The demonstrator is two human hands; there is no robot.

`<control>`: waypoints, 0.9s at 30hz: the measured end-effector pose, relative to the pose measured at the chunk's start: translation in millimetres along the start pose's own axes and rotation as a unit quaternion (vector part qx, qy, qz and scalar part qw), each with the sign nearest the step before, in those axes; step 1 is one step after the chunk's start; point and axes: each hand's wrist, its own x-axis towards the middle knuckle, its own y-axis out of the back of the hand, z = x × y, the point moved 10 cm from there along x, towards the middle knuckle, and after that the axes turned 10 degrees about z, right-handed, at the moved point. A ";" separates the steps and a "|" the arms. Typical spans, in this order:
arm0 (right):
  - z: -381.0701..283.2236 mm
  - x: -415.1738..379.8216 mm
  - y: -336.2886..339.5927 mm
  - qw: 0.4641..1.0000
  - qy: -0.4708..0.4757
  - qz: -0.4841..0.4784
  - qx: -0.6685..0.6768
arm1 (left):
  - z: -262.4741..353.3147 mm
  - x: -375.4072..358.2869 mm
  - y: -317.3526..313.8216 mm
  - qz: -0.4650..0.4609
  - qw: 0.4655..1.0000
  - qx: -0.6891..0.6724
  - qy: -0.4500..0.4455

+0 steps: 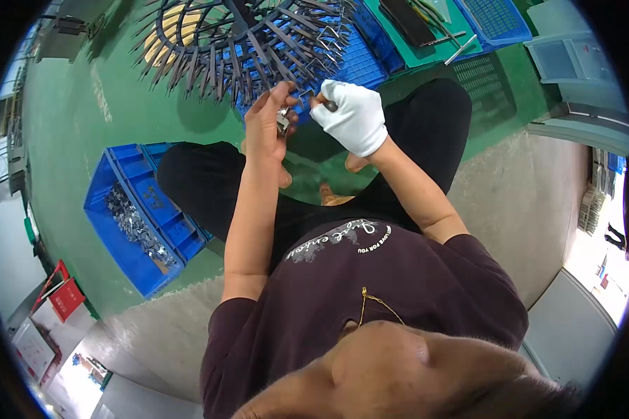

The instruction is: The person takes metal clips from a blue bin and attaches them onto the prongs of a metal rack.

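Note:
My left hand [264,127] is bare and closed around several small shiny metal parts [282,122], their exact kind too small to tell. In a white glove with bare fingertips, my right hand [351,115] is closed in a pinch just to the right of it. What lies between those fingertips is hard to make out. Both hands are close below the near edge of a round rack [248,42] with many dark, radiating prongs. Small metal pieces [332,38] hang on some prongs at the rack's right side.
Beside my left knee stand blue bins [134,244] with loose metal parts [136,227]. A blue crate [360,59] sits under the rack. At upper right, a green tray [416,56] bears pliers [430,14] and a T-shaped metal rod [461,49].

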 end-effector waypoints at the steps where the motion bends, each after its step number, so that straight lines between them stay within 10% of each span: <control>1: -1.7 0.3 -0.6 1.000 0.015 0.006 -0.010 | 0.7 -0.9 -0.3 0.014 1.000 0.002 -0.005; 27: -19.6 9.9 -1.7 0.978 0.175 0.084 -0.077 | 18.6 21.5 -1.6 0.066 0.995 -0.022 -0.065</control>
